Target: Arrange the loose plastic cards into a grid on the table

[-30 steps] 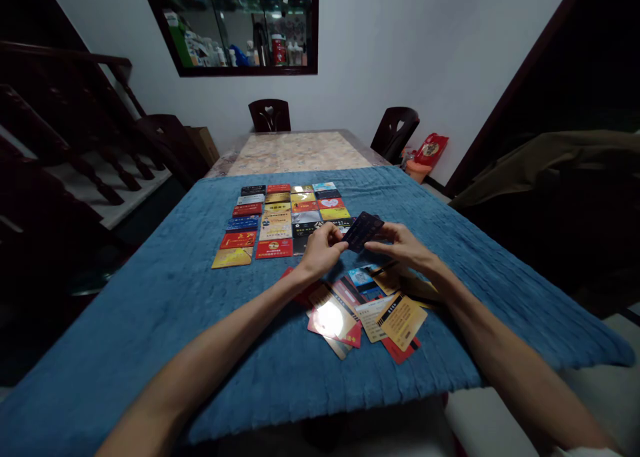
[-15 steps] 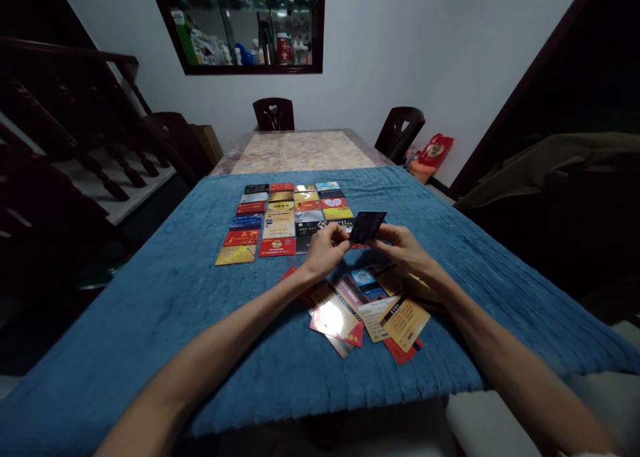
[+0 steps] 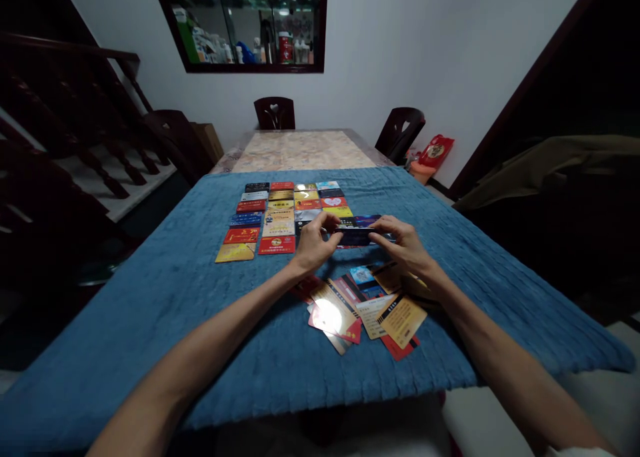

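A dark card [image 3: 355,237] is stretched level between my two hands, above the cloth. My left hand [image 3: 319,239] pinches its left end with thumb and fingers. At its right end, my right hand [image 3: 400,242] grips it the same way. Just behind shows a dark blue and purple card [image 3: 369,220]; whether it is held or lies on the cloth I cannot tell. Rows of cards, among them a red card [image 3: 277,245] and a gold card [image 3: 235,252], lie to the left and beyond. Nearer my body, below the hands, is a loose overlapping pile with a gold card [image 3: 403,319] on top.
A blue cloth [image 3: 165,297] covers the near part of the table, its front edge hanging close to me. Beyond it the patterned tabletop [image 3: 305,149] shows. Dark chairs [image 3: 275,113] stand around the far end. A red bag [image 3: 436,151] is at the back right.
The dark card has turned from tilted upright to nearly level, its face now seen edge-on. My left hand has shifted slightly left to its end, and the hands are a little farther apart.
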`<action>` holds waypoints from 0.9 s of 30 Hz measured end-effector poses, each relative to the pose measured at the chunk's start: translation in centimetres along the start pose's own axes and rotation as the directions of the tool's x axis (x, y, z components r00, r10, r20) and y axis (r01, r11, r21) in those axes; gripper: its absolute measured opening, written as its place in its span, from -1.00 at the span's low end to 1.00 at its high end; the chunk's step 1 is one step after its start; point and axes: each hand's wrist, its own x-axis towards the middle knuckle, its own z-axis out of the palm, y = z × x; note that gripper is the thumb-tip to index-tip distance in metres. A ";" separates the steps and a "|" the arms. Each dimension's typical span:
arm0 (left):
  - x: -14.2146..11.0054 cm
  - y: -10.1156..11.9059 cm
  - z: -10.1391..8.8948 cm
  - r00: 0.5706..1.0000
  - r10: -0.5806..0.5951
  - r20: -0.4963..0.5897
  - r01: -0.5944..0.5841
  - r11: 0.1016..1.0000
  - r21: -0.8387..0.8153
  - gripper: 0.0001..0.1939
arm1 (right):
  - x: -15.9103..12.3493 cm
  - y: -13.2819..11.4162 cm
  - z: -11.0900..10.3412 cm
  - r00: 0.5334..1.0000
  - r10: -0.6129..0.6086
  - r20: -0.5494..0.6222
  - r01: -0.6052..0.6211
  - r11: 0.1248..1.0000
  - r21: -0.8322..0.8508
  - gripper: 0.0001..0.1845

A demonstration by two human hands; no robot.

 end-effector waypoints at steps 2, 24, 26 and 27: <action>-0.1 -0.2 0.0 0.997 0.074 -0.009 -0.073 0.995 0.063 -0.87 | 0.0 0.1 0.1 1.000 -0.028 0.003 0.028 0.999 -0.024 -0.81; -3.5 -2.1 -1.9 0.972 0.121 0.201 -0.195 0.894 0.404 -0.70 | -0.8 0.6 2.5 0.973 -0.139 0.186 0.164 0.978 -0.129 -0.80; -3.5 -2.1 -1.9 0.975 0.104 0.196 -0.176 0.902 0.395 -0.69 | -0.9 0.5 2.6 0.965 -0.169 0.198 0.202 0.967 -0.156 -0.75; -3.5 -2.1 -1.9 0.978 0.095 0.186 -0.162 0.908 0.387 -0.69 | -0.9 0.5 2.7 0.960 -0.190 0.205 0.227 0.958 -0.174 -0.72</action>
